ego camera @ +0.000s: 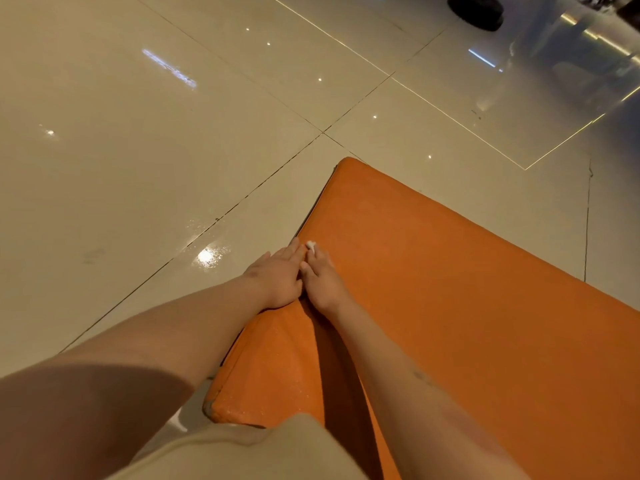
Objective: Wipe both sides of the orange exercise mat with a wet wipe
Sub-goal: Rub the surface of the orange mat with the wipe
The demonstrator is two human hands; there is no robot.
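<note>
The orange exercise mat (450, 289) lies on the glossy tiled floor (138, 150), running from the person's lap away to the right, and both hands are side by side near its left edge. The left hand (277, 277) rests flat with straight fingers. The right hand (323, 280) reaches forward with a small white wad of wet wipe (310, 245) at its fingertips; pinched or merely pressed down, I cannot tell.

A: Where's the orange exercise mat (450, 289)?
B: Spread on the glossy floor (138, 168) (near corner scuffed grey).
A: And the wet wipe (310, 244)?
B: Small, white, scrunched, on the mat beside its left edge.
</note>
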